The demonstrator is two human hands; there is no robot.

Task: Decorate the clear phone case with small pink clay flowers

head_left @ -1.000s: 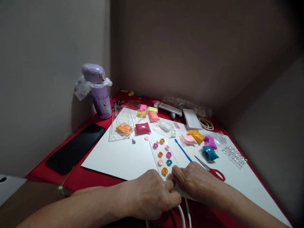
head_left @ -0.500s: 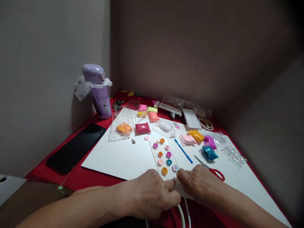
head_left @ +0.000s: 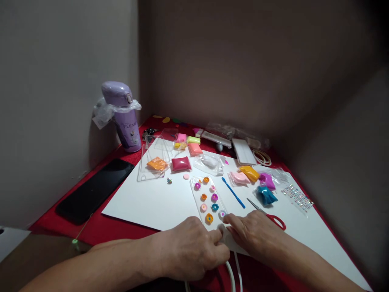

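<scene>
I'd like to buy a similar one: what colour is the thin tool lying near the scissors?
The thin tool is blue, best seen in the head view.

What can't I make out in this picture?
Head view:
- the clear case's near corner, hidden by the left hand;
- anything inside that hand, hidden by its own back;
- where the white cord leads, cut off by the bottom edge;
- each gem's shape on the gem sheet, too small.

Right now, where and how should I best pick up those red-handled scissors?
Probably by the red handle, from above and your right. The scissors lie on the white board with their metal blades pointing forward and left, and your right hand is close on the handle's left side.
</scene>
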